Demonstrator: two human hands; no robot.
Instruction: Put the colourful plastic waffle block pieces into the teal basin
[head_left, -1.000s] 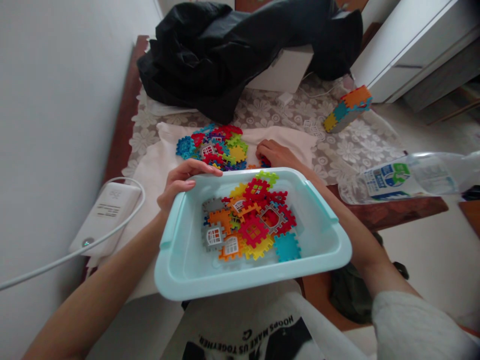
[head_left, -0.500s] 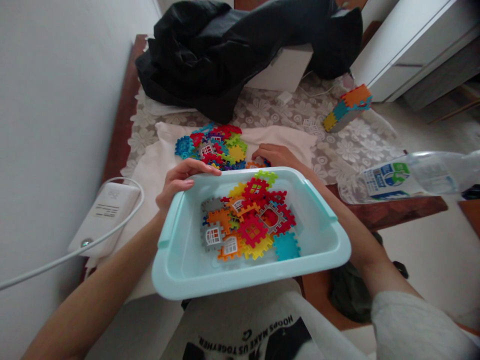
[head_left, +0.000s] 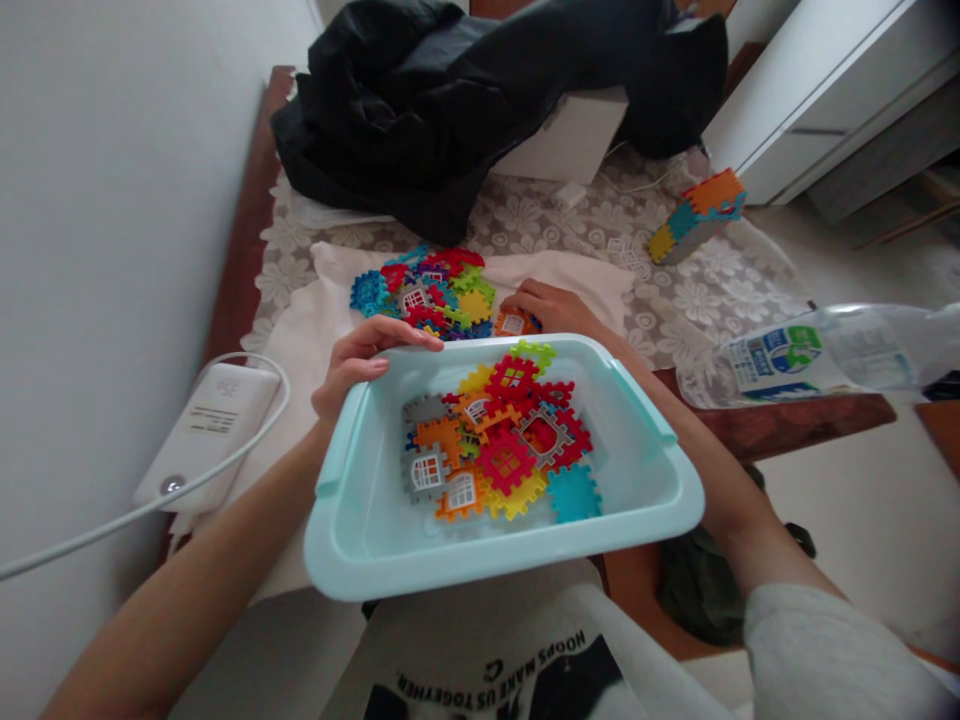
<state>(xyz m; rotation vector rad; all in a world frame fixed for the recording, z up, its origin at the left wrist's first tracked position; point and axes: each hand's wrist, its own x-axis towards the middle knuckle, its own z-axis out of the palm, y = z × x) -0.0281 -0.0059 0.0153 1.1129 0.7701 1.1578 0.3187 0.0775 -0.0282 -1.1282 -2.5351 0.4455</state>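
My left hand (head_left: 358, 365) grips the far left rim of a light blue plastic tub (head_left: 360, 520) that rests over my lap. Inside it lie several coloured interlocking tiles (head_left: 499, 440), red, orange, yellow, grey and teal. Beyond the tub's far rim my right hand (head_left: 551, 305) is closed on an orange tile (head_left: 514, 322) at the edge of a loose pile of tiles (head_left: 427, 290) on a white cloth (head_left: 300, 340).
A black garment (head_left: 450, 90) covers the back of the table over a white box (head_left: 570, 140). A block built of tiles (head_left: 697, 215) stands at the right on the lace cover. A plastic bottle (head_left: 817, 355) lies at the right edge. A white power adapter (head_left: 210, 425) with cable sits left.
My right hand has shifted slightly at the pile and now has an orange tile in its fingers. The left hand and the tub have barely moved.
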